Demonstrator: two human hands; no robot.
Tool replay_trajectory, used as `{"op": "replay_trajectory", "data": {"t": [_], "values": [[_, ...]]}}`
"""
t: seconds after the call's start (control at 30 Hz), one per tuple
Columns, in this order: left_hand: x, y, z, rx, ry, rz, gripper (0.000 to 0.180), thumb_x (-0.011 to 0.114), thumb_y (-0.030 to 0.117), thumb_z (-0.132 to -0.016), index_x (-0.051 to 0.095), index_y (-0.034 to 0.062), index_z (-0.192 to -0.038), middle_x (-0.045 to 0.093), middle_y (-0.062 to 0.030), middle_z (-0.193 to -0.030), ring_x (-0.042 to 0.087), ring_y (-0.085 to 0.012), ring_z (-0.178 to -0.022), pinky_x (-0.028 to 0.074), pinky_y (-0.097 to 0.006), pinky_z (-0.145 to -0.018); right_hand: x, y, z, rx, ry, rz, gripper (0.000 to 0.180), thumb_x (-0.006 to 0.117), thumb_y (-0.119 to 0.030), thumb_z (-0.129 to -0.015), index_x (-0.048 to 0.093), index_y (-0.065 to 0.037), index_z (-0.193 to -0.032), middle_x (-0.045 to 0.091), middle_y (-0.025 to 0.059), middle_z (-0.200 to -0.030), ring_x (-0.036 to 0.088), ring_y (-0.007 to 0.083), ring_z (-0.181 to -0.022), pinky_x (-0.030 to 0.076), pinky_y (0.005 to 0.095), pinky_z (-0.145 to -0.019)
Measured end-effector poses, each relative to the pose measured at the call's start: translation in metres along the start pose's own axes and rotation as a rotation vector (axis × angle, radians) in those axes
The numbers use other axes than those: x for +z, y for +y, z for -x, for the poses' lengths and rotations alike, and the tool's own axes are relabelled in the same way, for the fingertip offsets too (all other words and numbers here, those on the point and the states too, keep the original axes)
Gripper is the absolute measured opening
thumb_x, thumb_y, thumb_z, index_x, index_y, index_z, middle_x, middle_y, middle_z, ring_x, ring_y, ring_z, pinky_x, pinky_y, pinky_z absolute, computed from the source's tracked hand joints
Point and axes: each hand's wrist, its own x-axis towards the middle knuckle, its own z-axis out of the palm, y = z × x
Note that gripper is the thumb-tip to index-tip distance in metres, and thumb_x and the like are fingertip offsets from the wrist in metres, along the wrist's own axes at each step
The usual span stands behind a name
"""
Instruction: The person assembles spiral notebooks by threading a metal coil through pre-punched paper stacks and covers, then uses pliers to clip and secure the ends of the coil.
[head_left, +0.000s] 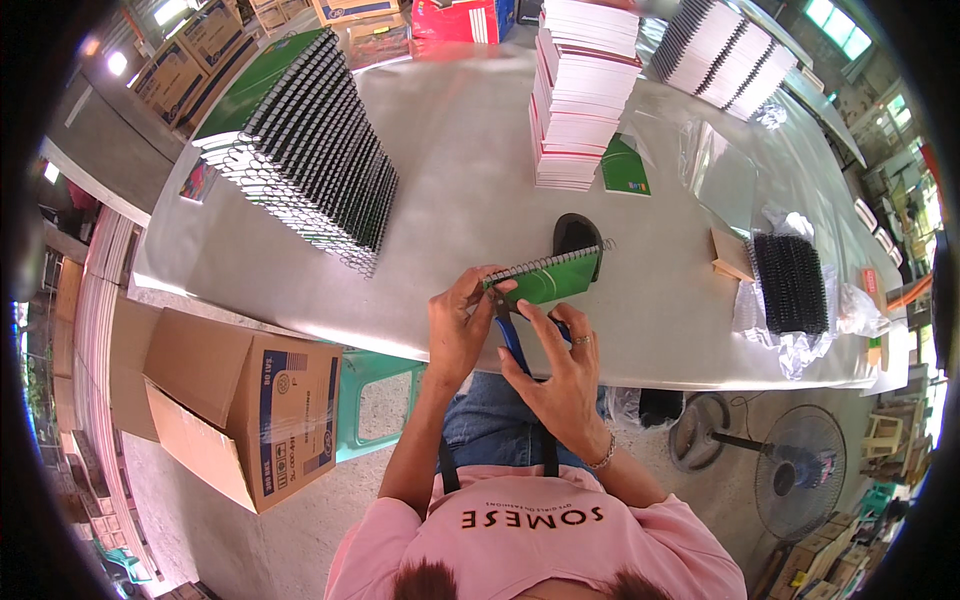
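A small green spiral notebook [556,279] is tilted over the table's near edge, its wire coil along the upper side. The coil's loose end sticks out at the right. My left hand [459,318] pinches the notebook's left end. My right hand [562,378] is closed around blue-handled pliers [511,342], whose jaws meet the left end of the coil, close to my left fingertips. Exactly what the jaws grip is too small to tell. Just behind the notebook stands a black curved object [574,232], partly covered by it.
A tall stack of spiral notebooks [330,150] stands at the left, a stack of unbound pads [583,100] at the back. Black coils [790,283] lie on plastic at the right. An opened carton [290,420] and a green stool [350,400] are left below; a fan [795,470] is right.
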Motion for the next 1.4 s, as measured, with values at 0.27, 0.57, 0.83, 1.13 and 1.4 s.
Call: {"op": "replay_trajectory", "data": {"t": [0.27, 0.57, 0.83, 1.13, 1.4], "values": [[0.006, 0.005, 0.004, 0.095, 0.092, -0.169, 0.027, 0.053, -0.010, -0.088, 0.065, -0.0013, -0.111, 0.074, -0.0110, -0.097, 0.072, -0.0164, -0.090, 0.056, -0.028, -0.077, -0.009, -0.004, 0.001, 0.220, -0.156, -0.311, 0.052, 0.075, -0.022, -0.083, 0.057, -0.011, -0.131, 0.057, 0.0129, -0.104, 0.060, 0.0257, -0.083, 0.050, 0.0377, -0.072], [-0.006, 0.034, 0.015, 0.070, 0.153, -0.205, 0.023, 0.066, 0.002, -0.089, 0.066, 0.0043, -0.111, 0.071, -0.0133, -0.088, 0.070, -0.0196, -0.074, 0.056, -0.032, -0.068, -0.054, 0.030, -0.027, 0.523, -0.587, -1.072, 0.033, 0.063, -0.018, -0.096, 0.053, -0.004, -0.124, 0.056, 0.0107, -0.110, 0.058, 0.0216, -0.099, 0.047, 0.0327, -0.090], [-0.131, 0.165, -0.050, 0.305, 0.633, -0.329, 0.037, 0.074, 0.025, -0.089, 0.068, -0.0045, -0.111, 0.061, 0.0039, -0.072, 0.046, -0.0039, -0.065, 0.037, -0.019, -0.058, -0.072, 0.165, -0.034, 0.352, 0.017, 0.260, 0.043, 0.071, -0.013, -0.082, 0.059, -0.010, -0.123, 0.053, 0.0153, -0.118, 0.049, 0.0345, -0.117, 0.034, 0.0456, -0.104], [-0.225, 0.150, -0.135, 0.430, 0.691, -0.251, 0.027, 0.067, 0.027, -0.094, 0.061, 0.0012, -0.093, 0.060, -0.0012, -0.080, 0.050, -0.0054, -0.069, 0.041, -0.022, -0.059, -0.064, 0.187, -0.026, 0.364, 0.078, 0.381, 0.042, 0.068, -0.017, -0.086, 0.057, -0.012, -0.126, 0.051, 0.0151, -0.126, 0.044, 0.0339, -0.126, 0.030, 0.0492, -0.108], [-0.233, 0.120, -0.135, 0.256, 0.637, -0.177, 0.030, 0.068, 0.032, -0.092, 0.060, 0.0031, -0.091, 0.055, 0.0004, -0.080, 0.047, -0.0082, -0.075, 0.039, -0.024, -0.070, -0.075, 0.175, -0.054, 0.256, 0.050, 0.410, 0.041, 0.070, -0.021, -0.086, 0.060, -0.012, -0.125, 0.049, 0.0179, -0.132, 0.041, 0.0354, -0.129, 0.028, 0.0472, -0.109]]}}
